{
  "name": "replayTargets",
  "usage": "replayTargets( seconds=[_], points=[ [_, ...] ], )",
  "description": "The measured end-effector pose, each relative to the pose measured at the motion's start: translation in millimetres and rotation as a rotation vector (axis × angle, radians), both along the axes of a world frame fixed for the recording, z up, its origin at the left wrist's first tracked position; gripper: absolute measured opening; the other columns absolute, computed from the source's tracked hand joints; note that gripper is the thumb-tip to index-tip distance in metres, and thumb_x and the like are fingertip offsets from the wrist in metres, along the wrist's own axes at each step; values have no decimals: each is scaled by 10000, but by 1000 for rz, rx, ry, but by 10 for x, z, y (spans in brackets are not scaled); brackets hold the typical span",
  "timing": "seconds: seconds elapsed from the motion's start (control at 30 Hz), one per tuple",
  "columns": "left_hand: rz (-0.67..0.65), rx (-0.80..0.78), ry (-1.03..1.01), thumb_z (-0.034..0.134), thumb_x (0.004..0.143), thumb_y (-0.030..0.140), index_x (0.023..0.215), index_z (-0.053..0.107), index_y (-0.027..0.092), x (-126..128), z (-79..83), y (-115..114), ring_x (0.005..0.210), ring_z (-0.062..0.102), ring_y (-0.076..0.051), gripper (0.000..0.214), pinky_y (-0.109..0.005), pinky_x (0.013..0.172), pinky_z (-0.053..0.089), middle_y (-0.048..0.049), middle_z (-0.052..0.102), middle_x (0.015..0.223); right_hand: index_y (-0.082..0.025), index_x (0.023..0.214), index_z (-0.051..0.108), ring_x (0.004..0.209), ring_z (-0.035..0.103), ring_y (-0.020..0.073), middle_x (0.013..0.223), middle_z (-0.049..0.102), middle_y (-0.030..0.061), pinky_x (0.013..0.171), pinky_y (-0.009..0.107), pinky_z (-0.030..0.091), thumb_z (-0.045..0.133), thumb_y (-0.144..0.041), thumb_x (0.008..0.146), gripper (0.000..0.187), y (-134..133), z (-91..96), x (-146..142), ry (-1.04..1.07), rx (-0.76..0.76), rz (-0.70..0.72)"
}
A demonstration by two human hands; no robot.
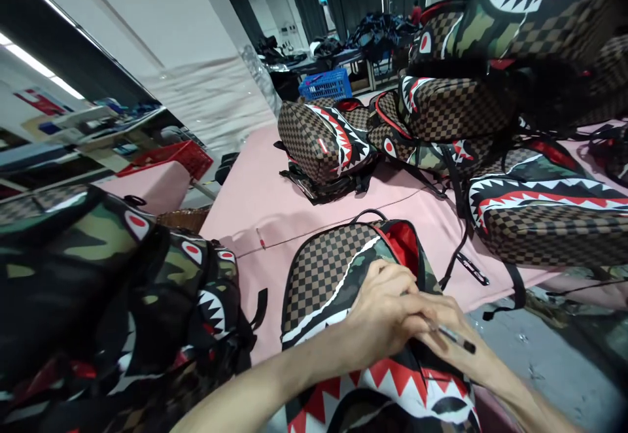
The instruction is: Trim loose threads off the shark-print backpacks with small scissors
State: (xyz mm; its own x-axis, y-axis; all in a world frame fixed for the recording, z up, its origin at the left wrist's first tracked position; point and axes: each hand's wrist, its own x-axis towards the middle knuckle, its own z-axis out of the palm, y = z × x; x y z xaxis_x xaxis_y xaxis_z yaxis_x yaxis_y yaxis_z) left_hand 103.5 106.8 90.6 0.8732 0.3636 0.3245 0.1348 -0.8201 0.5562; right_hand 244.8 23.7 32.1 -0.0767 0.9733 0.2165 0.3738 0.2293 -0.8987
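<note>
A checkered brown and camouflage backpack (324, 269) with a shark-mouth print lies on the pink table (255, 191) right in front of me, its top open on a red lining. My left hand (380, 312) rests on the backpack, its fingers curled over my right hand. My right hand (449, 338) lies under it and holds a thin dark pen (454, 337) between its fingers.
A heap of matching shark-print backpacks (490, 93) fills the table's right side, and one more (324, 142) lies at the middle back. Camouflage backpacks (108, 302) pile up at the left. A blue crate (326, 84) and a red crate (169, 157) stand further off.
</note>
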Motion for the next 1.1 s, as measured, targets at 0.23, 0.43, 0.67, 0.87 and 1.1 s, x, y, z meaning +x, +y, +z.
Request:
replayTargets(
  seconds=[0.23, 0.43, 0.67, 0.87, 1.1],
  points=[
    [213, 366, 718, 615, 744, 535, 1137, 543, 178, 266, -442, 1097, 1102, 483, -314, 535, -492, 908, 364, -120, 548, 1194, -173, 952, 665, 570, 550, 130, 689, 603, 24, 517, 246, 433, 489, -495, 846, 382, -182, -350, 150, 406, -313, -115],
    [106, 655, 809, 678, 673, 553, 1071, 561, 192, 249, -676, 1148, 1052, 482, -292, 550, -445, 869, 399, -120, 527, 1123, -152, 955, 661, 674, 617, 149, 731, 663, 55, 633, 269, 469, 558, -480, 822, 369, -466, -615, 51, 739, -356, -19],
    [120, 715, 883, 654, 762, 368, 1044, 570, 141, 199, -668, 1095, 922, 529, -257, 371, -330, 699, 441, -130, 552, 996, -141, 825, 728, 647, 596, 148, 723, 673, 63, 581, 237, 439, 606, -434, 764, 323, -580, -363, -324, 772, -272, 385],
    [81, 746, 891, 496, 866, 254, 1063, 583, 161, 126, -586, 998, 912, 518, -227, 235, -340, 757, 405, -111, 570, 956, -163, 844, 735, 717, 592, 152, 739, 664, 40, 683, 256, 462, 577, -325, 766, 239, -774, -480, -537, 585, -425, 514],
    [-67, 744, 868, 375, 901, 169, 1106, 556, 157, 217, -568, 641, 981, 474, -227, 273, -373, 830, 353, -127, 552, 1058, -181, 884, 739, 654, 568, 135, 686, 656, 36, 663, 252, 454, 518, -207, 793, 240, -958, -693, -491, 360, -302, 592]
  ],
)
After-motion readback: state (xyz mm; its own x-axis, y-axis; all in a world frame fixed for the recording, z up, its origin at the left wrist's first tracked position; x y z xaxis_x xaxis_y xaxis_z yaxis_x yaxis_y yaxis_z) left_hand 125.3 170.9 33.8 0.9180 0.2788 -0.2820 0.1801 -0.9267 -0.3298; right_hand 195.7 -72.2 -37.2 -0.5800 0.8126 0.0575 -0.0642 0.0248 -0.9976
